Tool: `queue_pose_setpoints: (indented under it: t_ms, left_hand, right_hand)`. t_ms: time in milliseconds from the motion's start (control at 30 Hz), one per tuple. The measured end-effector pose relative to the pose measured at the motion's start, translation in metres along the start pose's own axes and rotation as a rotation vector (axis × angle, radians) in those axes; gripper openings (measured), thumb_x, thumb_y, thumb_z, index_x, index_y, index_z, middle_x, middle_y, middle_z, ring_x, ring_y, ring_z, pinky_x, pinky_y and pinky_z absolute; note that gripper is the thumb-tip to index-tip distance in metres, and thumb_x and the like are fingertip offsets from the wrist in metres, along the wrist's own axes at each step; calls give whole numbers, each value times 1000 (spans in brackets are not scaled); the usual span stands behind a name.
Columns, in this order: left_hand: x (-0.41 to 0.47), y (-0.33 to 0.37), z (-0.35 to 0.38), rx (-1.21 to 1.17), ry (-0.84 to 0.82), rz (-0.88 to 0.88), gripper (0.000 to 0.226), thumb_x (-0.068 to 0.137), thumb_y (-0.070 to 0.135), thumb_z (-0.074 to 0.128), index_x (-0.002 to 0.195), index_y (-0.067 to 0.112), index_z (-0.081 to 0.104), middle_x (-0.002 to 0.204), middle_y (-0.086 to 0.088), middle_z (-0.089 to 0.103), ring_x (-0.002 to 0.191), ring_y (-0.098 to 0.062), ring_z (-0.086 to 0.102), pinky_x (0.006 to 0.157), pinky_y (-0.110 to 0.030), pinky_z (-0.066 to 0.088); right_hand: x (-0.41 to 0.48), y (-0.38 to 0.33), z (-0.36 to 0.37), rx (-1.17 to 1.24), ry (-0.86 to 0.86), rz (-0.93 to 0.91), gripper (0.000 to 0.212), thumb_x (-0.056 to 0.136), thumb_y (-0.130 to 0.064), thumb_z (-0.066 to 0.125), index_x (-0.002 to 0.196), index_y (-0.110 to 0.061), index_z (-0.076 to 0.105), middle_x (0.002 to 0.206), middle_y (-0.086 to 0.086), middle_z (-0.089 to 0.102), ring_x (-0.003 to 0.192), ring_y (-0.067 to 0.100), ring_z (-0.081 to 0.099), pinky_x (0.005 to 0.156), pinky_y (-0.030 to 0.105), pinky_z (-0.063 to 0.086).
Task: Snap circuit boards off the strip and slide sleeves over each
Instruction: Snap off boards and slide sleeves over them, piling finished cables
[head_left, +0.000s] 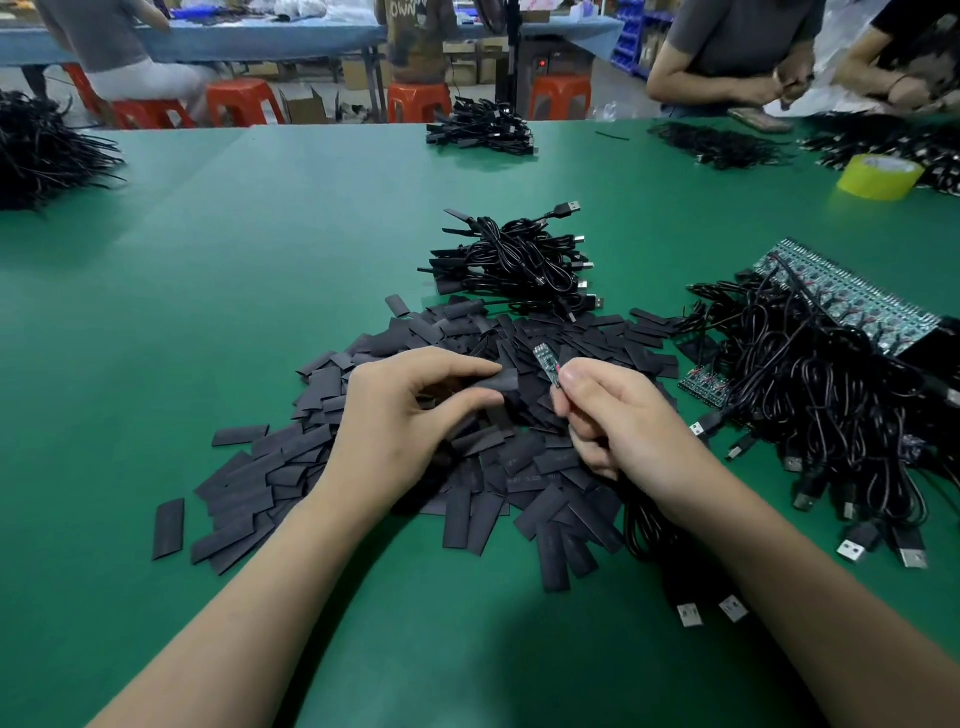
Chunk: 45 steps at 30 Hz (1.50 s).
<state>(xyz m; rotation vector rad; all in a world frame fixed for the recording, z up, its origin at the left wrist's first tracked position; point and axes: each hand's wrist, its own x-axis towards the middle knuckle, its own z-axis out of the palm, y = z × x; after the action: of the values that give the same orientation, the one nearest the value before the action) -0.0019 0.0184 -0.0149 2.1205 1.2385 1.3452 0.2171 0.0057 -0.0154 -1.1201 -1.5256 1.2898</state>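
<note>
While the right hand (618, 415) pinches a little circuit board (546, 364) upright, the left hand (410, 410) pinches a black sleeve (501, 383) just beside it.

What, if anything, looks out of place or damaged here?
Nothing looks damaged. The sleeves sprawl in a loose heap, as working stock would. The only stray is a thin black scrap lying alone on the table near the far edge.

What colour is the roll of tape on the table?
The roll of tape is yellowish green; the head view shows it at the far right.
</note>
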Motion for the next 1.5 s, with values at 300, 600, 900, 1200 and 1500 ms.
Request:
queue_pose_setpoints:
  t_ms: [300,600,900,1200,1500]
  left_hand:
    - [0,-10,0,-133,19,-116,14,81,17,85,93,23,83,86,13,78,81,-10,73,77,-24,57]
    - [1,-11,-1,-128,-66,-111,15,79,26,86,93,30,81,83,12,77,71,-17,68,68,-34,56]
    - [7,-8,-12,-32,-211,29,17,81,21,84,97,20,83,91,11,76,82,-11,68,73,-22,50]
    - [8,-9,-15,-37,-323,-51,17,79,34,80,96,30,80,84,19,75,79,-11,69,73,-29,54]
    - [10,2,-13,9,-381,52,19,81,22,85,100,20,82,90,12,75,84,-4,69,75,-16,49]
  right_hand:
    - [0,6,-4,-256,-34,-47,41,97,-55,44,71,-23,42,51,-1,38,47,17,30,47,21,28]
    - [-2,5,-3,-388,-87,-76,46,96,-56,44,77,-14,43,50,-5,44,46,10,35,50,26,30]
    - [-6,-3,-6,-432,-187,-39,43,99,-50,47,70,-18,41,53,-7,43,50,11,37,56,33,31]
    - [-9,-7,-7,-579,-212,-87,40,106,-37,50,74,-14,43,55,-12,39,52,4,35,52,24,26]
    - [-8,-7,-6,-605,-201,-118,40,105,-37,51,71,-17,43,59,-11,37,56,4,32,54,26,27]
